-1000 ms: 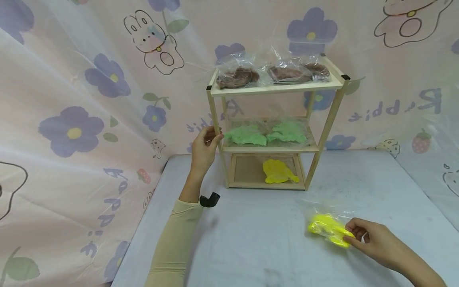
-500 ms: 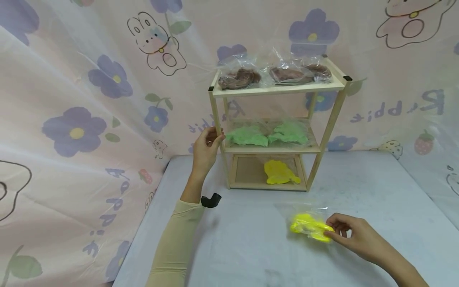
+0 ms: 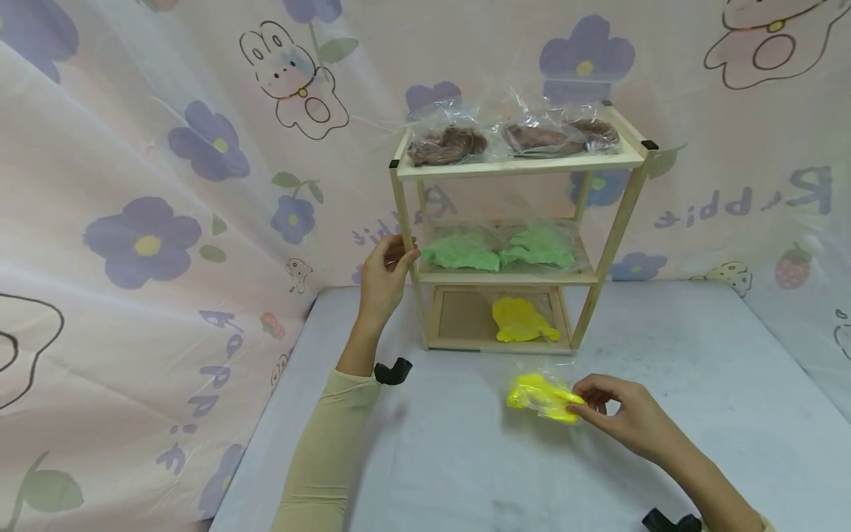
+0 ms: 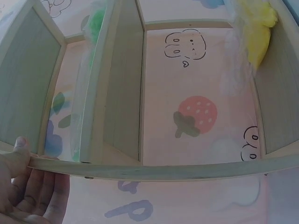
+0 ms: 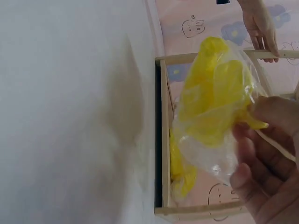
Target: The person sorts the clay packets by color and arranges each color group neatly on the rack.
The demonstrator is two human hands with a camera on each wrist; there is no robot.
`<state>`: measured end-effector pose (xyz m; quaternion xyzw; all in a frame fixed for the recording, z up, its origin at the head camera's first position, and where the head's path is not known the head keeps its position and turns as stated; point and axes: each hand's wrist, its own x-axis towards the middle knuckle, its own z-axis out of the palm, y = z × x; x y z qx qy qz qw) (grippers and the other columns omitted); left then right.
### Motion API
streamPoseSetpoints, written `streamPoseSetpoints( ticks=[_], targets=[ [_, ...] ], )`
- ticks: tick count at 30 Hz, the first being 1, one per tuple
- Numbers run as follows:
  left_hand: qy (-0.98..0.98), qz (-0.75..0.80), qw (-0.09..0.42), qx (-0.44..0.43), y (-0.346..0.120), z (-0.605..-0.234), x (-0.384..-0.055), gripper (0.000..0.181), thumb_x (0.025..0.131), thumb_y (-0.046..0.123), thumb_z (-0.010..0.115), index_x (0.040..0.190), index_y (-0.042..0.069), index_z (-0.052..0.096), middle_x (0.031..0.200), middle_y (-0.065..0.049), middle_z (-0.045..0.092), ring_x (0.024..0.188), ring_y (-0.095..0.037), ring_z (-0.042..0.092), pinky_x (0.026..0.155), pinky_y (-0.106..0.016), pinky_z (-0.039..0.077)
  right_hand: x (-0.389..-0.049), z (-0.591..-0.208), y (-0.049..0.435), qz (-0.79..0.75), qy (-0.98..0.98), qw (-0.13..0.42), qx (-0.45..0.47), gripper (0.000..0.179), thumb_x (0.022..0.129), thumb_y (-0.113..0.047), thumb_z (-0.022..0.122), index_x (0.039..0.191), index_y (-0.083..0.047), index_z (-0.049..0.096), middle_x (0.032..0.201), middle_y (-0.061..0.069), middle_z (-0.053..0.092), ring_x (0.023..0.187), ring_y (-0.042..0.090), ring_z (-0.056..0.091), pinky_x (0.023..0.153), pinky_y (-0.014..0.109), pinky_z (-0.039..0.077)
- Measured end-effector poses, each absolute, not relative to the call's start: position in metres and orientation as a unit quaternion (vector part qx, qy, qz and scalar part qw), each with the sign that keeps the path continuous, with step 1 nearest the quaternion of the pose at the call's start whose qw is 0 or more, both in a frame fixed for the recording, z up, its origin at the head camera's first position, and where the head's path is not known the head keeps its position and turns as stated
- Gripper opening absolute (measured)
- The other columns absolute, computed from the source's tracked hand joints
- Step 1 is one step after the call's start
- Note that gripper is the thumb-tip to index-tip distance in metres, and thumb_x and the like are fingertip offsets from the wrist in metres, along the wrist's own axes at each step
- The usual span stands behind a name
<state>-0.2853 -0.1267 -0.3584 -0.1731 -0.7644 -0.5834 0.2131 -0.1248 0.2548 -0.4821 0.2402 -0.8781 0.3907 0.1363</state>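
Note:
In the head view my right hand (image 3: 621, 414) pinches a clear plastic bag with a bright yellow lump (image 3: 541, 397) inside, held above the table in front of the shelf. The right wrist view shows the bag (image 5: 212, 93) hanging from thumb and fingers. My left hand (image 3: 384, 281) grips the left front post of a small wooden shelf rack (image 3: 505, 278); the left wrist view has the thumb on one side of the post (image 4: 154, 171) and the fingers on the other. Another bagged yellow piece (image 3: 521, 320) lies on the bottom board, right of its middle.
Two bagged green pieces (image 3: 462, 251) lie on the middle shelf. Bagged brown pieces (image 3: 447, 145) sit on the top shelf. A white cloth covers the table (image 3: 452, 458). A patterned curtain (image 3: 146, 318) hangs behind and to the left.
My right hand has carried the bagged yellow lump left and toward the shelf. My left hand keeps its grip on the post.

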Motion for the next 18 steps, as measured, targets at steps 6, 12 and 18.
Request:
streamPoseSetpoints(
  ticks=[6, 12, 18],
  targets=[
    [-0.764, -0.583, 0.216, -0.175, -0.127, -0.360, -0.287, 0.036, 0.102, 0.014, 0.074, 0.132, -0.003, 0.065, 0.124, -0.018, 0.073, 0.116, -0.032, 0.071, 0.105, -0.033, 0.057, -0.136, -0.480, 0.242, 0.397, -0.874, 0.150, 0.238, 0.029, 0.084, -0.007, 0.092, 0.100, -0.024, 0.076, 0.078, -0.020, 0.061, 0.063, 0.001, 0.050, 0.053, 0.021, 0.045],
    [-0.767, -0.579, 0.215, -0.177, -0.127, -0.359, -0.286, 0.037, 0.102, 0.016, 0.074, 0.133, -0.003, 0.065, 0.124, -0.018, 0.073, 0.117, -0.032, 0.071, 0.106, -0.034, 0.057, -0.146, -0.478, 0.227, 0.408, -0.874, 0.150, 0.217, 0.023, 0.088, -0.007, 0.089, 0.106, -0.016, 0.077, 0.079, -0.014, 0.071, 0.066, 0.001, 0.060, 0.057, 0.025, 0.053],
    [-0.769, -0.574, 0.215, -0.179, -0.127, -0.359, -0.285, 0.036, 0.103, 0.014, 0.073, 0.133, -0.003, 0.065, 0.125, -0.018, 0.073, 0.118, -0.032, 0.071, 0.106, -0.032, 0.057, -0.158, -0.483, 0.212, 0.423, -0.868, 0.172, 0.193, 0.023, 0.091, -0.009, 0.088, 0.109, -0.016, 0.076, 0.084, -0.012, 0.074, 0.072, 0.003, 0.066, 0.061, 0.026, 0.056]
  ],
)
